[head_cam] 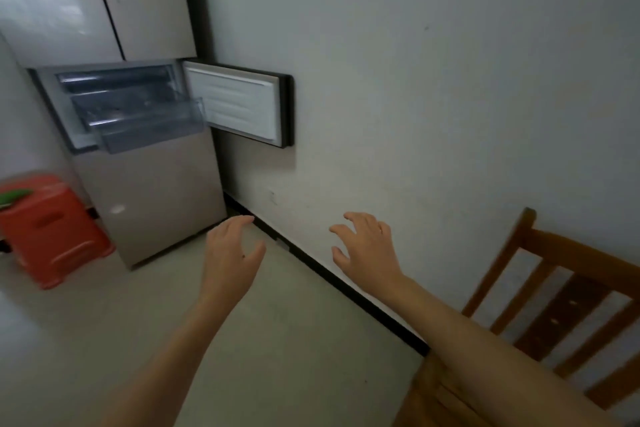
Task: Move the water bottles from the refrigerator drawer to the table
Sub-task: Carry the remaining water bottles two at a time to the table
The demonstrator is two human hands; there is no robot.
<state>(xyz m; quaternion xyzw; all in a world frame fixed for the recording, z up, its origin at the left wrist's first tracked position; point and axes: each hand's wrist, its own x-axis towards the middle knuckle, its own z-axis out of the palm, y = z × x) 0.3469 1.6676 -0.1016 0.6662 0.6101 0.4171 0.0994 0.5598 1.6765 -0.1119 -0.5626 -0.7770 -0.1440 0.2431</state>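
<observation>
Clear plastic refrigerator drawer is pulled out; bottles inside cannot be made out. The compartment door hangs open against the wall. Left hand and right hand hover near the floor, each grip spread and empty. Orange stool is at left, wooden chair at right.

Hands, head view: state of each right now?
Left hand: open, fingers relaxed, holding nothing.
Right hand: open, fingers spread, holding nothing.
</observation>
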